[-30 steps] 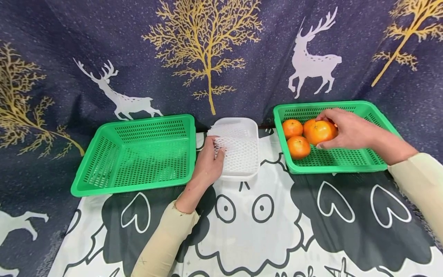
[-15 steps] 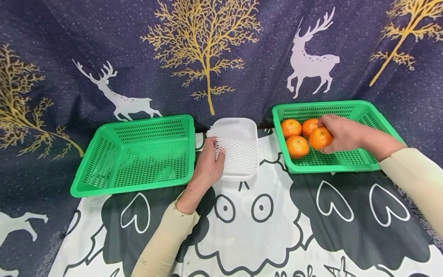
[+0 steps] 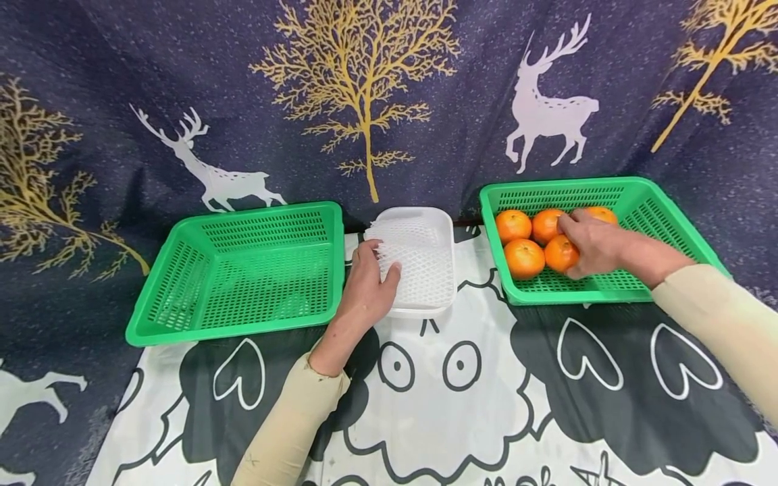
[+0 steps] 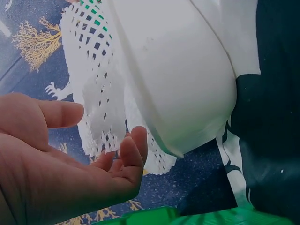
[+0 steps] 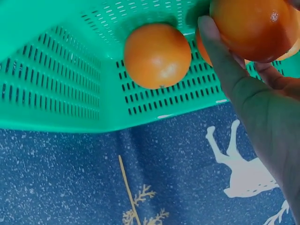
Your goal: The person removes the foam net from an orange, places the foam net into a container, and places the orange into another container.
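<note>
In the head view, my left hand (image 3: 367, 283) is at the left side of a white plastic container (image 3: 413, 312) with white foam fruit nets (image 3: 419, 266). The left wrist view shows thumb and fingers (image 4: 112, 178) apart around a foam net, fingertips at its lower edge. My right hand (image 3: 592, 243) holds an orange (image 3: 562, 254) low in the right green basket (image 3: 589, 297). In the right wrist view its fingers curl around this orange (image 5: 253, 28). Beside it lie oranges (image 3: 524, 258), and one orange (image 3: 602, 214) is partly hidden behind the hand.
A second green basket (image 3: 237, 331) stands on the left, with nothing seen inside. The white container sits between both baskets. A dark curtain (image 3: 425, 101) with deer and trees hangs behind. A patterned cloth (image 3: 437, 412) covers the table.
My right hand has lowered the orange toward the basket floor and drawn slightly nearer, exposing another orange behind it. My left hand has stayed almost in place.
</note>
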A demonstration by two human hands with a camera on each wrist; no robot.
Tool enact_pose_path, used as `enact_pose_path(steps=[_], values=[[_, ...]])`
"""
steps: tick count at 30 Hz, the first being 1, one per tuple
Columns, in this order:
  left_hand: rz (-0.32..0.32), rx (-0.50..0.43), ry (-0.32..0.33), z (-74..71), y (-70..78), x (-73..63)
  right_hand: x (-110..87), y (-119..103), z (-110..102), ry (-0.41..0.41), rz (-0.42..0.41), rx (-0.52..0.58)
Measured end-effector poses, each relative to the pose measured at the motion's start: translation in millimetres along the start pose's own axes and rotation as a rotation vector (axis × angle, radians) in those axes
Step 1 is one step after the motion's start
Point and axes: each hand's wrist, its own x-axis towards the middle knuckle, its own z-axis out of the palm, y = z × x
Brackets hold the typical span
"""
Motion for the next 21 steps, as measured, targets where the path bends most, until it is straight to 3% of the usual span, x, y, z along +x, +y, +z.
enact_pose_path(steps=[15, 21], values=[[-0.011, 0.048, 0.032, -4.8, 0.6, 0.5, -3.0, 4, 13, 0.050, -0.021, -0.004], [0.026, 0.104, 0.075, -6.0, 3.4, -1.9, -4.9, 6, 15, 0.055, -0.004, 0.013]])
